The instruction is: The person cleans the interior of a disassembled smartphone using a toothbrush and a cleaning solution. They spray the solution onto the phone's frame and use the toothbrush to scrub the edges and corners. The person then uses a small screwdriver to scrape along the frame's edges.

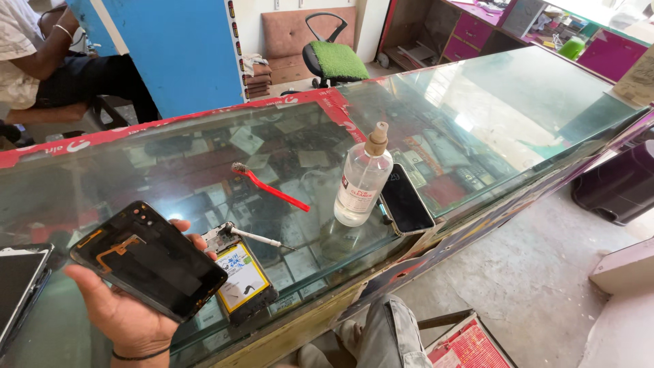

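My left hand [126,310] holds a black phone back cover [146,259], inner side up, with an orange flex strip on it. Just right of it, an opened phone [238,276] with a yellow-labelled battery lies on the glass counter [477,116]. A small metal screwdriver [262,238] rests beside the opened phone. A red toothbrush [269,187] lies further back. A clear spray bottle [363,178] stands upright near the counter's front edge, with a dark phone [407,201] next to it. My right hand is out of view.
Another phone [17,286] lies at the left edge. A seated person [41,61] is at the far left behind the counter. An office chair [334,58] with a green seat stands behind. My knee [388,337] shows below the counter, near a red box [470,344].
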